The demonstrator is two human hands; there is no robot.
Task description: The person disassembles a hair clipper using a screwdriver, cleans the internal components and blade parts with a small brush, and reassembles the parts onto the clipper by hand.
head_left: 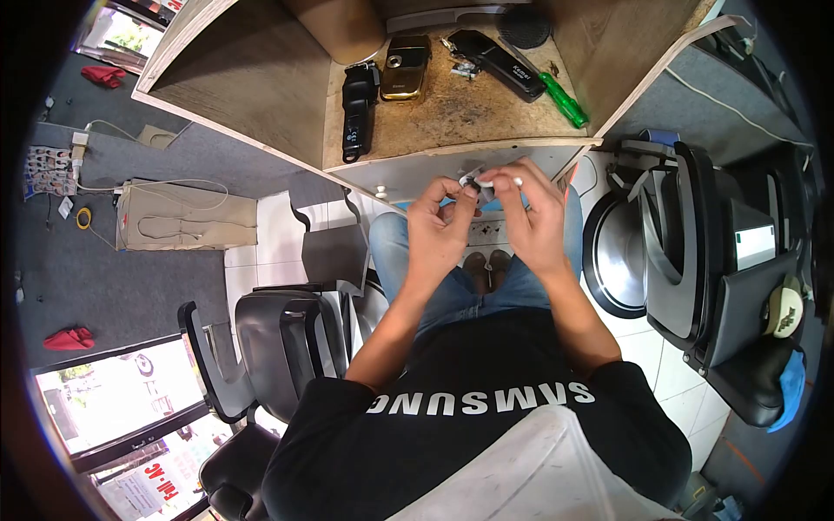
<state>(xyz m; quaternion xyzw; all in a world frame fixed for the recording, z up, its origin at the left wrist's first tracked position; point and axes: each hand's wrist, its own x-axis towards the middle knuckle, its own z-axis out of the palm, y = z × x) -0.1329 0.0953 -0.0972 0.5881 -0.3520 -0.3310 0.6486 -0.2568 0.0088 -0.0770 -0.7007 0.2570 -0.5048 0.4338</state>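
Observation:
My left hand (439,226) is closed in a pinch on a small dark and silvery piece (470,184), mostly hidden by the fingers. Close beside it, my right hand (534,217) pinches a thin white stick (518,181), its inner end at the small piece. Both hands are above my lap, just in front of the wooden shelf (452,117). On that shelf lie a black hair clipper (357,113), a gold shaver (406,69), another black clipper (497,65) with small metal parts (465,68) at its head, and a green screwdriver (565,100).
Beyond the clippers is a round black object (525,26). A drawer front with a small white knob (380,192) is below the shelf. Black salon chairs (278,339) stand to my left and right (686,243). A cardboard box (187,217) lies at left.

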